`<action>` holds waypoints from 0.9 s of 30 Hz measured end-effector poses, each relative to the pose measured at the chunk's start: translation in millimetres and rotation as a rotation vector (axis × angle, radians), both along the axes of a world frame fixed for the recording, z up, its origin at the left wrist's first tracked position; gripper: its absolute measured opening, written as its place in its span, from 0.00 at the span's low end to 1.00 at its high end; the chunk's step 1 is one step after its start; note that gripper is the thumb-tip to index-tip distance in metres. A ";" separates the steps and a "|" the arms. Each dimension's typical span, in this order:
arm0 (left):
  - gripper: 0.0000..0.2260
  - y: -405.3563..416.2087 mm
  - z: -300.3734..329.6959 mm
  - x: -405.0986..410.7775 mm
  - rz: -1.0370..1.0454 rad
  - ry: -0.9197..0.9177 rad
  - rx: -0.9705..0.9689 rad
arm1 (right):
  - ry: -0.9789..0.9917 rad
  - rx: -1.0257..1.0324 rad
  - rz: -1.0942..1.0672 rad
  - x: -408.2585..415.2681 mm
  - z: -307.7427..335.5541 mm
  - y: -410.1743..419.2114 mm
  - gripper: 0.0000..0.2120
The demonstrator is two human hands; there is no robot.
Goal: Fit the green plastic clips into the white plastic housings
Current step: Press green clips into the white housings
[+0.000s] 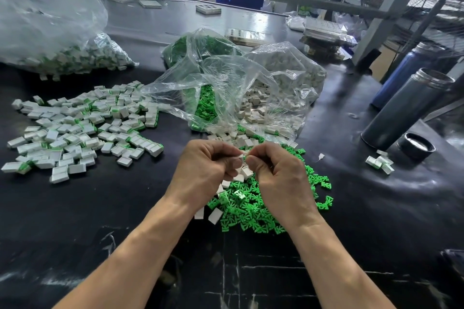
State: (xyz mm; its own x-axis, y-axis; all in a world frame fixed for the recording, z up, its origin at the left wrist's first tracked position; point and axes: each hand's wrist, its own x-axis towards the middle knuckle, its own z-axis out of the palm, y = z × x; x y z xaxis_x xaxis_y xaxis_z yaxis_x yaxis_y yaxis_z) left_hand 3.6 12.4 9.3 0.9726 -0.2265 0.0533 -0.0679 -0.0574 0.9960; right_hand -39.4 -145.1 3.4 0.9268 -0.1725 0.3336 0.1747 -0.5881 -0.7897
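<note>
My left hand [204,170] and my right hand [278,178] meet above a heap of loose green clips [253,211] on the black table. Between the fingertips of both hands sits a small white housing [243,157], pinched from each side; a sliver of green shows at the right fingertips. More white housings [244,173] show under my left palm, held or lying below, I cannot tell. A few loose white housings [216,216] lie at the heap's left edge. To the left spreads a pile of fitted white housings with green clips [82,128].
Open clear bags of green clips [206,105] and white housings [258,105] lie just beyond my hands. A large bag of fitted parts [57,40] sits far left. Two metal flasks [406,108] and a black lid [416,145] stand at right, beside a few fitted pieces [379,163].
</note>
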 end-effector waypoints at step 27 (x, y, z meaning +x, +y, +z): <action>0.04 -6.7 -0.9 0.7 -0.007 0.008 -0.128 | 0.031 0.545 0.018 3.2 -0.2 1.9 0.11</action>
State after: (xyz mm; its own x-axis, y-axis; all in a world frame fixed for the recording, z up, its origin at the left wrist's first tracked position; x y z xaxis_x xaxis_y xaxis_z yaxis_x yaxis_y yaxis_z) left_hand 4.3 5.6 8.4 0.9715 -0.2251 0.0743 -0.0597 0.0709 0.9957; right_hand -36.1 -143.2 3.1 0.9393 -0.2964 0.1728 0.1529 -0.0893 -0.9842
